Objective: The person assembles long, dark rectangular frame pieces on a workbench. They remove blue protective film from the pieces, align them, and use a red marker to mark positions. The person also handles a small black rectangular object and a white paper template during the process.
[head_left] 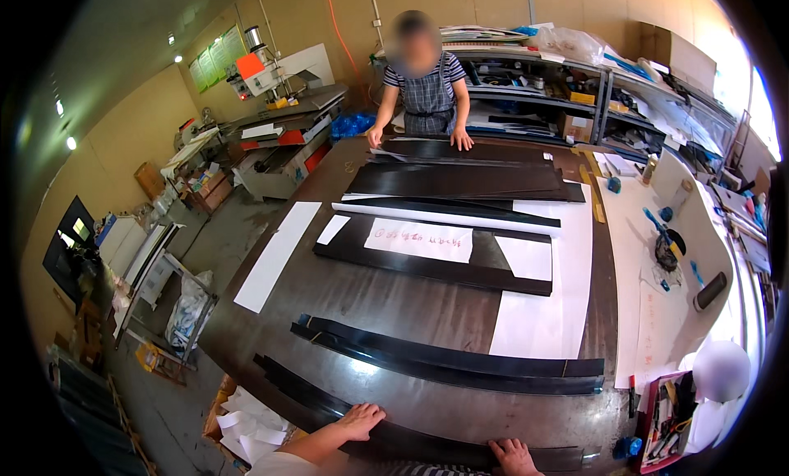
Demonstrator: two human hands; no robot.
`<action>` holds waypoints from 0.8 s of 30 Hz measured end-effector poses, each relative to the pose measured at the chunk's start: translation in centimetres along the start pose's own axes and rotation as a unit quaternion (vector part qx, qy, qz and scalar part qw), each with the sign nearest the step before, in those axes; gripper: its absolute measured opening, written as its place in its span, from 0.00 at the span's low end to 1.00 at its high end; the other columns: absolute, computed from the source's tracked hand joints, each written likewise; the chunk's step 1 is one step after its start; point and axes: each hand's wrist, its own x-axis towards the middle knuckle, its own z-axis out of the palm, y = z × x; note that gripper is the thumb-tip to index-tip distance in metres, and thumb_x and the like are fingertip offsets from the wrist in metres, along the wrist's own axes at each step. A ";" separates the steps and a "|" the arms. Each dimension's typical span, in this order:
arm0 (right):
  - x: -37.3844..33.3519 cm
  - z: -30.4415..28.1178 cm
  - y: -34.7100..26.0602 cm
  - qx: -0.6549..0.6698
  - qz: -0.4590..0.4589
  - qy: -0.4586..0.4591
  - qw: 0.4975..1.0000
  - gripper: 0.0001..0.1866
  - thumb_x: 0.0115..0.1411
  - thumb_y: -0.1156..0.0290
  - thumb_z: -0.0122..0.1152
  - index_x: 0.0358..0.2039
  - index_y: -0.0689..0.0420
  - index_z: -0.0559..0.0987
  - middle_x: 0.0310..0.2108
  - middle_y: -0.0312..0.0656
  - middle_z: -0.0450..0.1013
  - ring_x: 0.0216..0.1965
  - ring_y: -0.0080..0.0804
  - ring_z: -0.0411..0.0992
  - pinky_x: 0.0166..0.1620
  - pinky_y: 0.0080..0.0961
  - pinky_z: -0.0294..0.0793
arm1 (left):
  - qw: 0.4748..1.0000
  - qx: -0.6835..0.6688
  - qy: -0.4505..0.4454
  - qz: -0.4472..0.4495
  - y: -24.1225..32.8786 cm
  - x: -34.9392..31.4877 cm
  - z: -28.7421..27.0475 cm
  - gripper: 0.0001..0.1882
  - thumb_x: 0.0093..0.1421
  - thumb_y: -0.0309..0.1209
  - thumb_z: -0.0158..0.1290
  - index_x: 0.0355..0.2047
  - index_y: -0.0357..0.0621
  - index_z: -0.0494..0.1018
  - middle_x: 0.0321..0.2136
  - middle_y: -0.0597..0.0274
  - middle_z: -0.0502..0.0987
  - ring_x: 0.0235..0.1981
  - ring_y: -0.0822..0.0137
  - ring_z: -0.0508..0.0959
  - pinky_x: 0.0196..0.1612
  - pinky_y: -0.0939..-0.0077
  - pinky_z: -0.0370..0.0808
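Note:
A long black strip (pixel 431 445) of flat sheet material lies along the near edge of the table. My left hand (pixel 359 421) rests on its middle part, fingers stretched over the surface. Farther right, my right hand (pixel 513 456) lies on the same strip with its fingers apart. Just beyond it is a bundle of long black strips (pixel 444 362), with what looks like a thin band near its right end. A wide black stack (pixel 411 261), topped by a white paper label (pixel 419 241) with handwriting, sits farther back on the table.
Across the table (pixel 362 311), a co-worker (pixel 426 90) has both hands on black sheets (pixel 452 180). White paper (pixel 278 258) lies at left. At right are a tool box (pixel 664 418), a dark cylinder (pixel 710 291) and a black cup (pixel 669 250). A carton of scrap paper (pixel 246 418) stands below the left edge.

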 end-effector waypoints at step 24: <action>-0.3 -2.6 -0.9 -0.002 -0.026 0.008 1.000 0.44 0.41 0.63 0.73 0.61 0.50 0.68 0.50 0.42 0.67 0.53 0.45 0.64 0.55 0.42 0.67 | 1.000 -0.005 -0.016 -0.015 0.2 -0.2 -0.2 0.34 0.41 0.26 0.66 0.51 0.45 0.66 0.49 0.54 0.67 0.54 0.51 0.68 0.56 0.57 0.67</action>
